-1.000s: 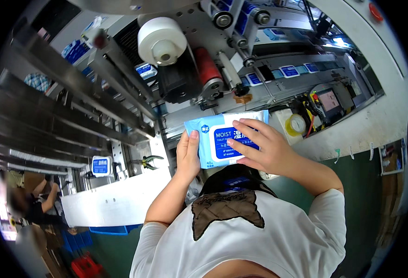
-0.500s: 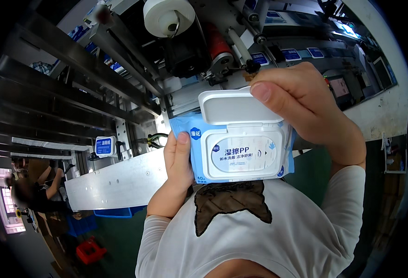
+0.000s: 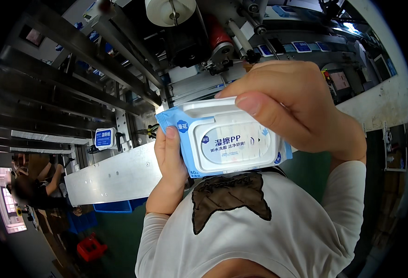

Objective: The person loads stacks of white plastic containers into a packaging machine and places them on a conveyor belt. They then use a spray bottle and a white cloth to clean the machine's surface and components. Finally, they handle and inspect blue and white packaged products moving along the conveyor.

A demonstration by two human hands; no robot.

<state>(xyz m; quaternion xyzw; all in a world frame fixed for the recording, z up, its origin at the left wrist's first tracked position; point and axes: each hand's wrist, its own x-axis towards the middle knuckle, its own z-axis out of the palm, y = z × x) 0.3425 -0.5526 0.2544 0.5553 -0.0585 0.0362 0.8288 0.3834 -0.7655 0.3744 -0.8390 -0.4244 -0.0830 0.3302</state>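
The machine (image 3: 65,88) is taking up the most room, its dark metal bars slanting in long rows to the upper left of the wipes pack (image 3: 232,148), which I am using as my landmark. Green floor (image 3: 120,236) is showing below and to the left of the pack, and again to its right; I am seeing the widest open room there. The white frame (image 3: 382,104) is curving round well to the pack's right, beyond the right forearm. A bare metal ledge (image 3: 113,184) is stretching away to the left of the pack.

The wipes pack itself is hanging in front of the white shirt, tilted a little, its light blue left end facing the ledge. Its lower edge is overlapping the shirt in my view, and I am unable to judge the gap.

The right hand (image 3: 294,102) is reaching over the pack's upper right, fingers curled and thumb pressing, pinching the raised lid. The left hand (image 3: 169,157) is gripping the pack's left end, thumb lying on the front face; its other fingers are mostly hiding from me. The white lid (image 3: 204,109) is standing up along the pack's far edge, tipped toward the machine. Pliers (image 3: 149,131) are lying just beyond the pack's upper left corner.
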